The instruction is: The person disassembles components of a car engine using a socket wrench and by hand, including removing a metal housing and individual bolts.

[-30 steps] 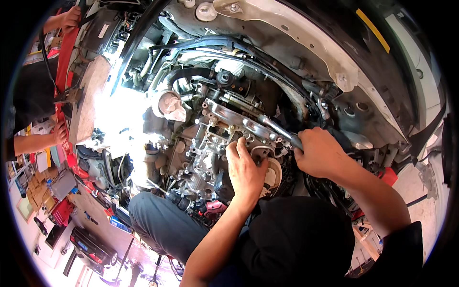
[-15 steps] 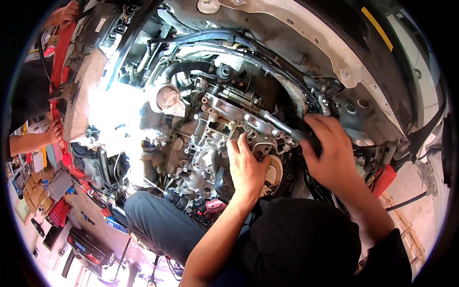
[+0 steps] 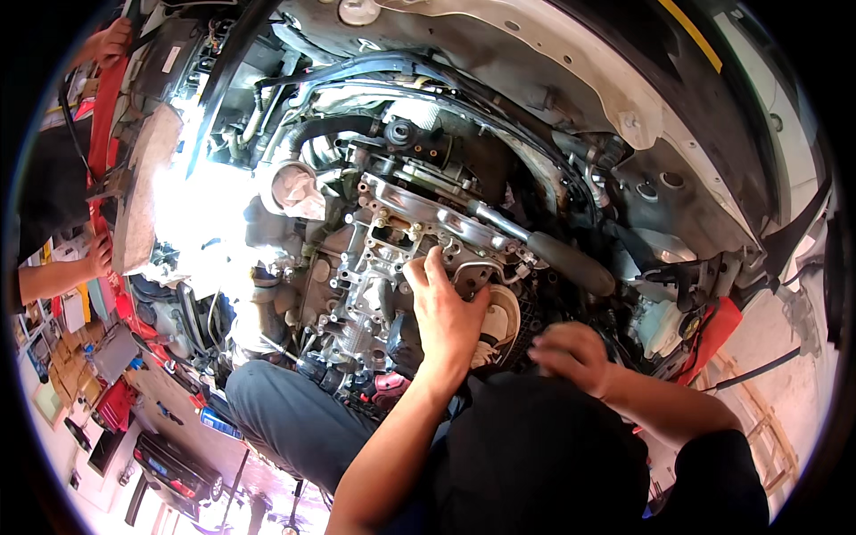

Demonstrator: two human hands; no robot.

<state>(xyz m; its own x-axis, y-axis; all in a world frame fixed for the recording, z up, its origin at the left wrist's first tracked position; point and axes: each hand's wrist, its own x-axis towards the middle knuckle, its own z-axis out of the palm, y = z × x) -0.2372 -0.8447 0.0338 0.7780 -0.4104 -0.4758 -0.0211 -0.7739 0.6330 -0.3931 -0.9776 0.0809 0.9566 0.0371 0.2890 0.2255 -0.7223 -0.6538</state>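
Observation:
My left hand (image 3: 448, 312) rests on the bare engine (image 3: 379, 259), fingers stretched out and thumb apart, fingertips against its metal edge beside a round cream-coloured opening (image 3: 504, 316). A long-handled wrench (image 3: 571, 265) with a chrome shaft and thick dark grip lies across the engine's right side, and neither hand touches it. My right hand (image 3: 575, 357) hangs below the grip, its fingers bent and blurred by motion. A dark rounded cloth shape (image 3: 544, 437) partly covers its lower side.
Hoses and wiring (image 3: 401, 67) arch behind the engine. A paper-stuffed pipe (image 3: 299, 190) stands left of it, beside a glaring light. My bent knee (image 3: 294, 419) is at the lower left. At far left another person's hand (image 3: 100, 256) is by a red strip (image 3: 105, 116).
My right hand has let go of the wrench grip and moved down toward me. The wrench stays on the engine. My left hand keeps its place on the engine; the whole view has shifted slightly.

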